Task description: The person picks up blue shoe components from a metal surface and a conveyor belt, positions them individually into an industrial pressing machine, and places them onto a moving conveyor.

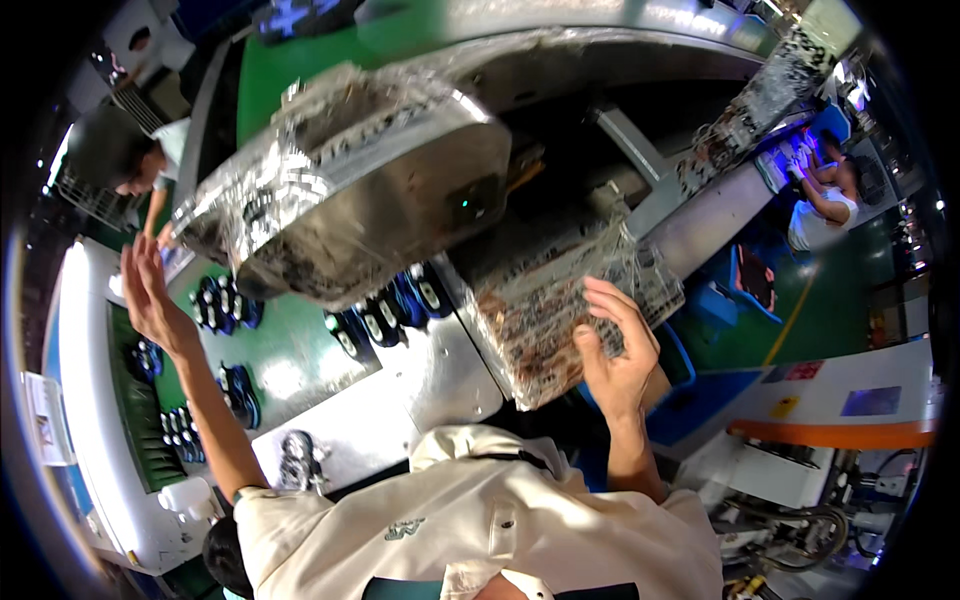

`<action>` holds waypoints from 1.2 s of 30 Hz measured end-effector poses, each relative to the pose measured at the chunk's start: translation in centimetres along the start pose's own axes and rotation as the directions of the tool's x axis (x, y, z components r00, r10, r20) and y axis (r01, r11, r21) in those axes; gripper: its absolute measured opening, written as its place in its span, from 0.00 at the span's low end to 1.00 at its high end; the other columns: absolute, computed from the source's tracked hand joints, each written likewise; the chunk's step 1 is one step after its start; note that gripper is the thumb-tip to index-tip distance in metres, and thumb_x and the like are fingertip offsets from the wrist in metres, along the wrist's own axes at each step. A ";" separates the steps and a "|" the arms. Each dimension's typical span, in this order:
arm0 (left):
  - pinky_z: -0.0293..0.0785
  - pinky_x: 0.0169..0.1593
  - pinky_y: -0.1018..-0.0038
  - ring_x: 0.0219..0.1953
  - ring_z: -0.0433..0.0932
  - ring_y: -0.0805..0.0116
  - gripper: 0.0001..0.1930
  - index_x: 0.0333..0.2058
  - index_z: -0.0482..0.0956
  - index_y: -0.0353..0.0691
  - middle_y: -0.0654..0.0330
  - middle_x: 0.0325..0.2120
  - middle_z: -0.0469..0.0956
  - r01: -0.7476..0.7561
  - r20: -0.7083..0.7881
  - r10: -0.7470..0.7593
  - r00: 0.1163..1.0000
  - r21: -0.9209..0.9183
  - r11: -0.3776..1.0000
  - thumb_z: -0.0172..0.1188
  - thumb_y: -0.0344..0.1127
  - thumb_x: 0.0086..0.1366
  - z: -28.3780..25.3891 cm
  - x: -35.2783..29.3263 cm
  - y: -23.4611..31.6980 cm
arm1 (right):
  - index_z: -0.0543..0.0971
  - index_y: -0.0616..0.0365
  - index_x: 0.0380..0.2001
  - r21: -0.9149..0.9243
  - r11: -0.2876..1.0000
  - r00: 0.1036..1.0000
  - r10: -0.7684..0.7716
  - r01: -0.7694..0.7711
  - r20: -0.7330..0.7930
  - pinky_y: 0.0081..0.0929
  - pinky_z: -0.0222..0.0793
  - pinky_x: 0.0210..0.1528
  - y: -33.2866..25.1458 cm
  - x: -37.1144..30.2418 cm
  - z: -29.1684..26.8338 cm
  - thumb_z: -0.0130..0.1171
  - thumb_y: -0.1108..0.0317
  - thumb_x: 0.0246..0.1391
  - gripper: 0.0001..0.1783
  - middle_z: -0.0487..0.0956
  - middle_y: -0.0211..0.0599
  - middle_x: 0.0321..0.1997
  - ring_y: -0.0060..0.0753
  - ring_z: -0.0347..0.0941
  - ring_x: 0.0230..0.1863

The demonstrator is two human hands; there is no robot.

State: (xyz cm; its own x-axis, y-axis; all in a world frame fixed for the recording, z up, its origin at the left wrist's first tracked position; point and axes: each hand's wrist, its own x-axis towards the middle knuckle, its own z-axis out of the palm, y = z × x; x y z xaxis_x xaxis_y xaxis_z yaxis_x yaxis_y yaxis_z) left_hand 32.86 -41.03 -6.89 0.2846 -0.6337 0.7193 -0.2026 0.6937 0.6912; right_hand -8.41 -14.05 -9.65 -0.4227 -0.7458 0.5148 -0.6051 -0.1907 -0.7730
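Observation:
My left hand (155,300) is raised at the left with its fingers stretched up and nothing visible in it. It is close to the left end of a large metal machine housing (400,200) wrapped in clear film. On the right, my right hand (618,350) has its thumb apart from its fingers and appears empty. Behind its fingers is a film-wrapped, brown-stained box-like part (545,330); whether they touch it I cannot tell. Below the housing, several dark shoe-like pieces with blue and white parts (385,315) stand in a row.
More shoe-like pieces (225,305) sit on a green surface (295,350) at the left, beside a white machine (95,370). One person (130,160) leans in at the far left; another (825,205) sits at the far right. An orange-edged machine (830,432) stands at the lower right.

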 end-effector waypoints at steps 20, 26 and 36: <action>0.71 0.47 0.63 0.41 0.75 0.46 0.24 0.35 0.79 0.33 0.46 0.37 0.76 -0.779 0.725 0.288 0.626 0.561 0.279 0.67 0.52 0.54 32.5 16.6 -2.8 | 0.79 0.57 0.29 -0.167 0.976 0.920 -0.187 0.137 -0.344 0.27 0.70 0.29 12.7 -2.1 -2.9 0.63 0.75 0.45 0.06 0.81 0.34 0.30 0.34 0.76 0.27; 0.68 0.55 0.67 0.52 0.74 0.55 0.35 0.51 0.75 0.27 0.43 0.50 0.74 -0.407 0.579 -0.093 0.810 0.670 0.621 0.72 0.46 0.48 22.5 23.1 -4.0 | 0.79 0.56 0.30 -0.140 0.972 0.922 -0.227 0.191 -0.314 0.28 0.67 0.29 12.5 -2.3 -2.8 0.62 0.71 0.47 0.05 0.80 0.32 0.28 0.34 0.73 0.25; 0.76 0.35 0.83 0.35 0.81 0.77 0.18 0.50 0.77 0.32 0.60 0.38 0.82 0.142 0.703 -0.130 0.699 0.042 0.989 0.60 0.37 0.65 23.0 4.7 24.9 | 0.62 0.62 0.62 0.221 0.960 0.972 -0.128 0.170 -0.195 0.39 0.69 0.55 11.8 -1.3 -4.2 0.66 0.45 0.49 0.45 0.72 0.51 0.58 0.51 0.71 0.56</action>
State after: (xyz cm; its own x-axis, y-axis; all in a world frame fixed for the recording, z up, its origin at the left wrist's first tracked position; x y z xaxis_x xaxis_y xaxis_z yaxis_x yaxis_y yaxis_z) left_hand 7.64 -34.59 15.32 -0.4335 -0.7739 0.4617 -0.1994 0.5820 0.7884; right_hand -17.91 -12.67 -17.88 -0.4655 -0.5765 0.6716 -0.5040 -0.4511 -0.7365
